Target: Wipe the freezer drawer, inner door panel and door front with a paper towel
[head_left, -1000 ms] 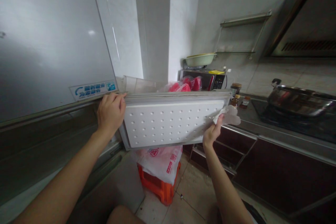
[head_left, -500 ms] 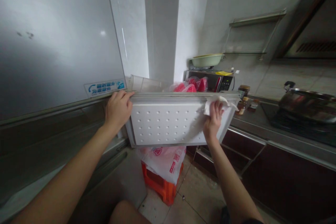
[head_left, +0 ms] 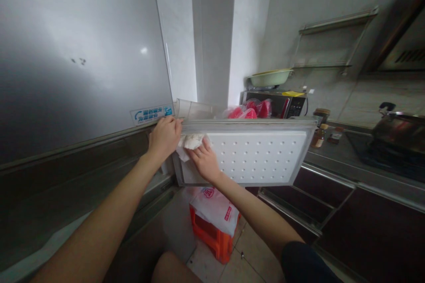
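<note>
The left hand [head_left: 165, 135] rests at the upper left corner of the white dimpled door [head_left: 259, 159]. Just beside it, the right hand [head_left: 206, 163] has a crumpled white cloth [head_left: 193, 142] in its grip, against the door near that corner. Below the door's bottom edge, a printed plastic bag [head_left: 215, 212] lies over an orange stool [head_left: 221, 243]. Along the back edge of the dark tabletop [head_left: 327, 159] stand small bottles [head_left: 318, 137], with a metal pot [head_left: 403, 130] farther right. A pale green basin [head_left: 270, 78] sits atop the microwave [head_left: 295, 108].
</note>
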{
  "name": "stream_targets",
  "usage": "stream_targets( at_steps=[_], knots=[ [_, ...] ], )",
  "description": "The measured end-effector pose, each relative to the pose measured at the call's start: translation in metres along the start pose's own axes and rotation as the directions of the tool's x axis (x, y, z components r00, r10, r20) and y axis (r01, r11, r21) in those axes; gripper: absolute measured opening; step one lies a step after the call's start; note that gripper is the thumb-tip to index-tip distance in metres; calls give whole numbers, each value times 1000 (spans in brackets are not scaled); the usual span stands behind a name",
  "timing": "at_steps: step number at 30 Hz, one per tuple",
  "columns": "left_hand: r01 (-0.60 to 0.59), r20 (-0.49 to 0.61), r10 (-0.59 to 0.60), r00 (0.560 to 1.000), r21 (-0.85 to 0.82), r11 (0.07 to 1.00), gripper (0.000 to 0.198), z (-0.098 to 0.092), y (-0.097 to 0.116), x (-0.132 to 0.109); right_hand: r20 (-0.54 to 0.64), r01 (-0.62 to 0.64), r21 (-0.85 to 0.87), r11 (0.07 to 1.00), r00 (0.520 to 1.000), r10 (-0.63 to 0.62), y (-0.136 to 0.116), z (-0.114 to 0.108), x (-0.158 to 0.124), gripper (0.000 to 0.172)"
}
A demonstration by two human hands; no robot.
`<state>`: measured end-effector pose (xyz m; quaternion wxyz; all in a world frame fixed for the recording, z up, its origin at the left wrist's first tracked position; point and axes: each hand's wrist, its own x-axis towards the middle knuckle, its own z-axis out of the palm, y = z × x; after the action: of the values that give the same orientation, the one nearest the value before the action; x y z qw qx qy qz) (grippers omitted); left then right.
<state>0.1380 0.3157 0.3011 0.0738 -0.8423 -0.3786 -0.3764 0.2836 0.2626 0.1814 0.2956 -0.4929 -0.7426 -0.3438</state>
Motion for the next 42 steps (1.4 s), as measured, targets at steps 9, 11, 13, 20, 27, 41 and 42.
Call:
stream_targets(
  at_steps=[9, 11, 13, 20, 27, 41, 42],
  knots=[
    [-31, -2, 31, 1000, 93, 995, 49, -1, 4, -1, 99, 230, -65, 971, 970, -223, 3, -11, 27, 33],
    [-40, -8, 40, 999, 83, 996, 50, -1, 3, -1, 104, 223, -58, 973, 971, -217, 17, -22, 10, 35],
    [-45, -11, 46, 999, 70, 997, 49, 0, 3, -2, 114, 172, -55, 983, 980, -165, 35, -35, -15, 37],
    [-35, -69, 36, 997, 12, 999, 45, 5, -2, -2, -106, -274, -264, 925, 961, 255, 121, -98, -138, 36],
    [-21, -68, 22, 997, 18, 1000, 45, 5, 0, -4, -467, -583, -94, 807, 742, 482, 164, -135, -179, 59],
    [-27, -62, 28, 998, 7, 1000, 45, 7, -2, -3, -125, -223, -69, 972, 969, 213, 35, -10, -71, 38],
    [-26, -62, 27, 998, 8, 1000, 45, 7, -2, -3, -82, -153, -67, 986, 986, 148, 23, 0, -60, 34]
  ],
)
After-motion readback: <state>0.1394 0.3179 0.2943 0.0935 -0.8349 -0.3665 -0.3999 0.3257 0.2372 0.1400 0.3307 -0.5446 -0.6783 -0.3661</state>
